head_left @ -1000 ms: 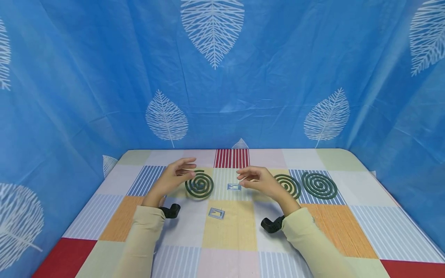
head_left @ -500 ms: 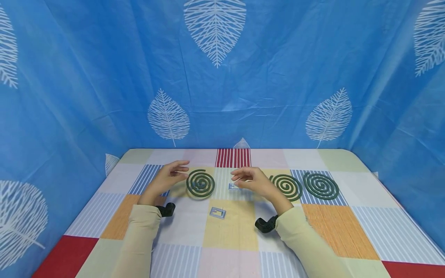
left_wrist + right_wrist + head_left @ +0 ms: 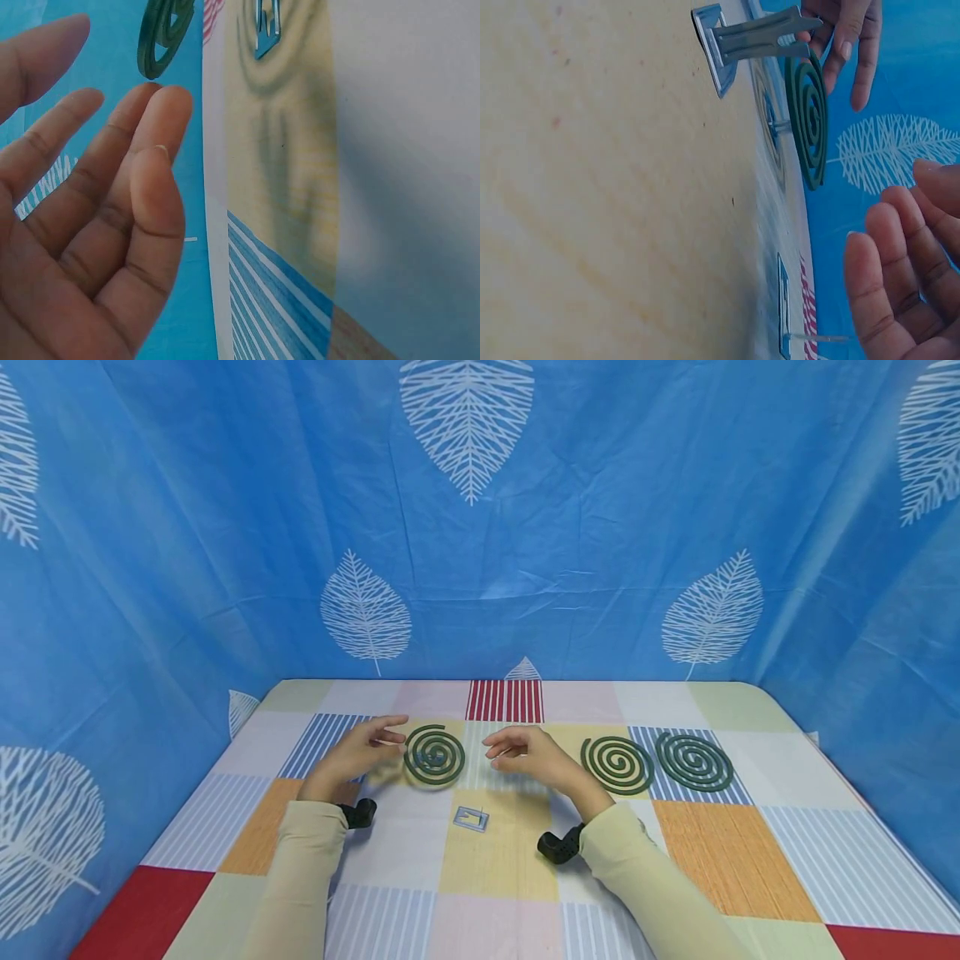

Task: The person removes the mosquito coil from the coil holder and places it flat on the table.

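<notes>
A green mosquito coil (image 3: 435, 756) is held up off the cloth on a small metal coil stand (image 3: 268, 30). My left hand (image 3: 358, 753) is just left of this coil with relaxed fingers and nothing in its grasp; whether a fingertip touches the coil, I cannot tell. To the coil's right hovers my right hand (image 3: 531, 758), fingers loosely bent and holding nothing. A second metal stand (image 3: 471, 818) lies nearer me, its prong upright in the right wrist view. The third stand (image 3: 783, 307) shows below my right hand there, but that hand hides it in the head view.
Two more green coils, one on a yellow patch (image 3: 617, 765) and one on blue stripes (image 3: 694, 762), lie flat at the right. A patchwork tablecloth (image 3: 495, 868) covers the table. Blue leaf-printed curtain (image 3: 570, 552) surrounds the back and sides.
My right hand has shifted left, uncovering the nearer flat coil and covering the far stand. My left hand has drawn slightly left, away from in front of the raised coil.
</notes>
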Demonstrator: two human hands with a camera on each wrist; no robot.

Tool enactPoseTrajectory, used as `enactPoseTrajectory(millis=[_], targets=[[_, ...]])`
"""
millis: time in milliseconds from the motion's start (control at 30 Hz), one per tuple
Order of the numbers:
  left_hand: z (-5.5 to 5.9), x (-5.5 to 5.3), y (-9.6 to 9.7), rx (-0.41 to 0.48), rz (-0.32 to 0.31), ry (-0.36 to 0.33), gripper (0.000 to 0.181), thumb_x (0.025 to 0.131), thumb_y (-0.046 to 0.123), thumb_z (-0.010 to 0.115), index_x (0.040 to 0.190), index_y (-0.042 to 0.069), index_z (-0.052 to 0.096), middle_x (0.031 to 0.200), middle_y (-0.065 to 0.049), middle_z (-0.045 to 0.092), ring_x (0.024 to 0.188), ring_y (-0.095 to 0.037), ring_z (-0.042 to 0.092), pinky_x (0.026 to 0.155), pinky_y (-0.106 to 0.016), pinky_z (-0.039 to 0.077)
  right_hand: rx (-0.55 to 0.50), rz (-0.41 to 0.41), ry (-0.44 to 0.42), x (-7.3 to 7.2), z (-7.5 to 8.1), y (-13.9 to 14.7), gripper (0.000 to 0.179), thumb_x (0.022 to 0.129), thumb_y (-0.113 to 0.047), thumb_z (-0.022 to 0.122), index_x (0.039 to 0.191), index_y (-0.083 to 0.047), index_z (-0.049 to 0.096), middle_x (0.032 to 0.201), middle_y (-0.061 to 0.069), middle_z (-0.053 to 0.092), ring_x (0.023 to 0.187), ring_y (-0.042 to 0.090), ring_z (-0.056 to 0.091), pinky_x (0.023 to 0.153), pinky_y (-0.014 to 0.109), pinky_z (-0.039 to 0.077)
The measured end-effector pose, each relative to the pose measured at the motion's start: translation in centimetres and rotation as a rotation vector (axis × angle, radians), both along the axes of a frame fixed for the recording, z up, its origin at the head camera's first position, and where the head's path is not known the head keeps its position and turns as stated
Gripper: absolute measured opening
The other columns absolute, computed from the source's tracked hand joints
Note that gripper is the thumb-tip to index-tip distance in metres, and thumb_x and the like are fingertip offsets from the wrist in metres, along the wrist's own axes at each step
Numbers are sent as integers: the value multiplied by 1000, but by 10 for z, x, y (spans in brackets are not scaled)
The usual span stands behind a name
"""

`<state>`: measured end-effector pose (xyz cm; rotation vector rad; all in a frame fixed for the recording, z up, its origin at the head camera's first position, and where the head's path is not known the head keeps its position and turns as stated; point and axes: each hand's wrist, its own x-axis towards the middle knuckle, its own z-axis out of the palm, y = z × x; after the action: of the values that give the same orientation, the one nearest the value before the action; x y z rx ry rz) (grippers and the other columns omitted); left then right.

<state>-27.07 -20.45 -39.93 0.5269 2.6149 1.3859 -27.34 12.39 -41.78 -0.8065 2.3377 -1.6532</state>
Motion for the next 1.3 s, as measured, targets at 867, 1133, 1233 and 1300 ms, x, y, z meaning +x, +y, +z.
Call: enactPoseTrajectory(millis=[867,1133,1233,1300], targets=[[-6,-1,3,-23,-30,-137,64,100,1,73,156,-14,45,115,-25,66,105,-30,64,90,-44,57,160,-46,-181,-12,1,-36,47,101,0,70,145,8,60,110,17,74,88,19,71,80,36,63],[-8,-1,2,-1,-33,-172,65,101,2,72,157,-15,43,115,-24,66,94,-22,64,75,-36,50,175,-40,-205,-16,-1,-43,55,99,-2,71,151,7,55,109,16,75,85,18,70,77,34,62],[-8,-1,1,-5,-28,-179,67,99,3,73,157,-14,43,116,-24,66,94,-22,63,75,-36,49,177,-38,-205,-18,-2,-46,58,98,-3,73,152,7,53,109,14,75,83,16,68,75,33,61],[-8,-1,1,-12,-25,-183,68,98,3,74,157,-14,43,117,-24,66,95,-23,62,75,-35,50,178,-42,-212,-19,-2,-47,60,98,-4,74,153,7,53,107,13,75,82,14,66,73,32,60]])
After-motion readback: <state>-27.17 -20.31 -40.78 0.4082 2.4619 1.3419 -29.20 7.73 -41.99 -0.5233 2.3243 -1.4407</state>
